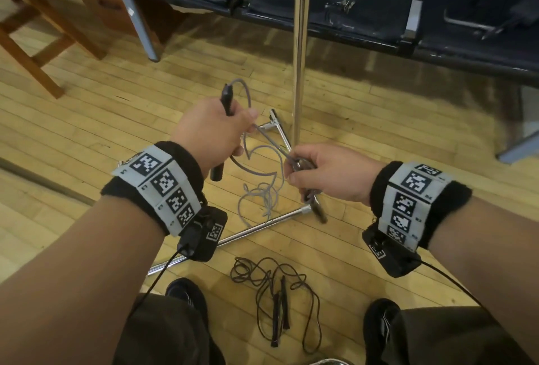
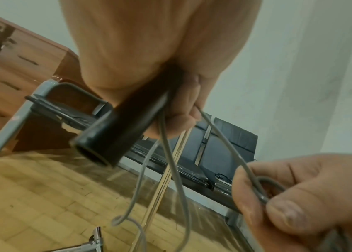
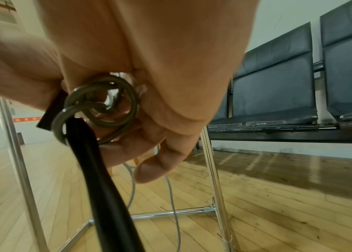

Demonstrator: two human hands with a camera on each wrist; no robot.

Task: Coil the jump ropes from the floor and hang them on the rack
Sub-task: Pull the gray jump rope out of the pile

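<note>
- Presently, item one: grey jump rope [image 1: 264,142]. One black handle [image 1: 226,102] is gripped upright in the left hand [image 1: 210,134], fingers wrapped round it with a strand of the cord caught under them. The other handle [image 1: 316,207] hangs below the right hand [image 1: 326,172], which pinches several small tight turns of cord between thumb and fingers. The slack middle drops to the wooden floor [image 1: 102,107] in a loose tangle [image 1: 262,195].
- Item two: dark jump rope [image 1: 274,291], lying uncoiled on the floor between the person's shoes, handles side by side; not yet begun.
- Item three: chrome rack [image 1: 300,43], upright pole just beyond the hands, base bars on the floor. The hanging bar is out of view.
- Risk, snagging: the grey tangle lies right against a base bar [image 1: 262,226]; drawing cord up could likely hook it round the bar or the pole.
- Risk, knotting: the loops on the floor cross one another, so a hard pull may tighten them into a knot rather than free them.
- Risk, lost coil: the turns in the right hand are small and springy; a relaxed pinch would probably let them unwind.
- Risk, swinging handle: the dangling handle could knock the pole or drag the coil out of the fingers.
- Risk, underfoot: the dark rope sits near both feet and could be stepped on or kicked into the grey one.
</note>
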